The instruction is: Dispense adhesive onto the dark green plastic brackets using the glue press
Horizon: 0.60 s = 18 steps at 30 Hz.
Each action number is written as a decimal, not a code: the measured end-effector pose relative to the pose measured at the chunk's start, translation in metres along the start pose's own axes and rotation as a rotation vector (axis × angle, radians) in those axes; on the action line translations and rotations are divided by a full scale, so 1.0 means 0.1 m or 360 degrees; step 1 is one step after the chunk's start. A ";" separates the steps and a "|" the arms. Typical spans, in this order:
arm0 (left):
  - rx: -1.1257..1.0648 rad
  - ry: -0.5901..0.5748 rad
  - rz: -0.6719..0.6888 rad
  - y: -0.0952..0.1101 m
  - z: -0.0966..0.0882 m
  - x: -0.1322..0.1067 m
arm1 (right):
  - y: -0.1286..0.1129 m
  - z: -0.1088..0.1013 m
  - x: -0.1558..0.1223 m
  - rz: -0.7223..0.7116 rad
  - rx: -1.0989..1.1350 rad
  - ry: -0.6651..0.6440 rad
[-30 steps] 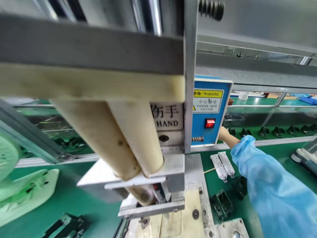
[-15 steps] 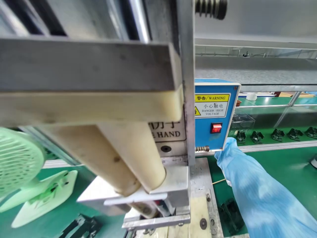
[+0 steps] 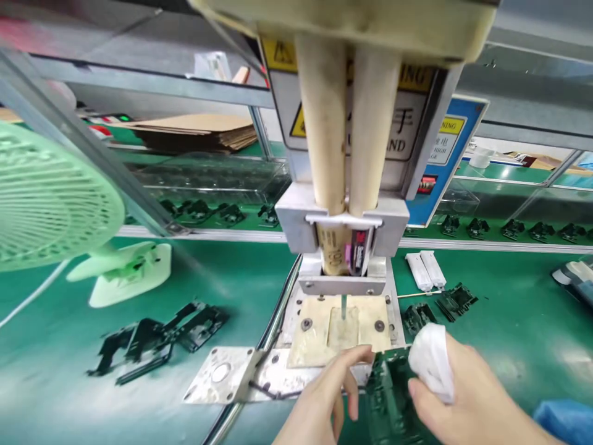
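Note:
My left hand (image 3: 331, 392) is at the front of the press, its fingers curved and apart. The index fingertip is by the edge of a black plastic housing (image 3: 391, 395); whether it touches cannot be made out. My right hand (image 3: 467, 386) grips a folded white wipe (image 3: 430, 361) between thumb and fingers, at the housing's right side. Just behind the hands is the press's pale base plate (image 3: 303, 346), with a thin rod pointing down over its central recess. Two smaller black plastic parts (image 3: 456, 301) (image 3: 418, 318) lie beyond my right hand.
The press head (image 3: 343, 235) stands ahead, between a green fan (image 3: 55, 198) and a blue control box (image 3: 456, 154). More black parts (image 3: 157, 337) lie at left. Two white narrow pieces (image 3: 425, 271) and a thin stick (image 3: 419, 294) lie right of the press. Parts line the back rail.
The view has drawn back, showing the whole press front. My right arm, earlier stretched past the blue box, has come back toward me, the wipe now in hand. My left hand has entered view.

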<state>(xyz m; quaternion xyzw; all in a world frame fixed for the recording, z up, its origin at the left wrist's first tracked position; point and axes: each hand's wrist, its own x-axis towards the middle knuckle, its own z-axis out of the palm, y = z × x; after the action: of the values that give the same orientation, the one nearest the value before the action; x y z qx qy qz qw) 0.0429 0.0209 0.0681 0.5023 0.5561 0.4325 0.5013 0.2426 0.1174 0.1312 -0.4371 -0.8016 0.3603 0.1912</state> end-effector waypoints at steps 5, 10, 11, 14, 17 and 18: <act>-0.0098 -0.0077 -0.0157 0.12 -0.04 0.02 | -0.06 0.33 -0.28 0.0016 0.0212 0.0265; -0.0337 -0.0033 -0.0576 0.22 -0.41 0.27 | 0.14 0.32 -0.39 0.0509 0.0382 0.0598; -0.0359 -0.0018 -0.0622 0.22 -0.48 0.34 | 0.19 0.30 -0.43 0.0599 0.0398 0.0643; -0.0399 -0.0111 -0.0560 0.18 -0.60 0.53 | 0.33 0.23 -0.53 0.0807 0.0465 0.0750; -0.0109 -0.0136 -0.0301 0.10 -0.63 0.65 | 0.52 0.16 -0.62 0.0976 0.0504 0.0878; 0.0048 -0.0109 -0.0218 0.08 -0.63 0.67 | 0.59 0.14 -0.64 0.1027 0.0503 0.0928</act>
<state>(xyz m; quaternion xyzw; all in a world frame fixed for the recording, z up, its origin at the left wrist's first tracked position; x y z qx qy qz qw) -0.0186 0.0897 0.0752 0.4849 0.5782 0.3714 0.5409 0.3015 0.0793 0.0783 -0.7128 -0.4724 0.3812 0.3512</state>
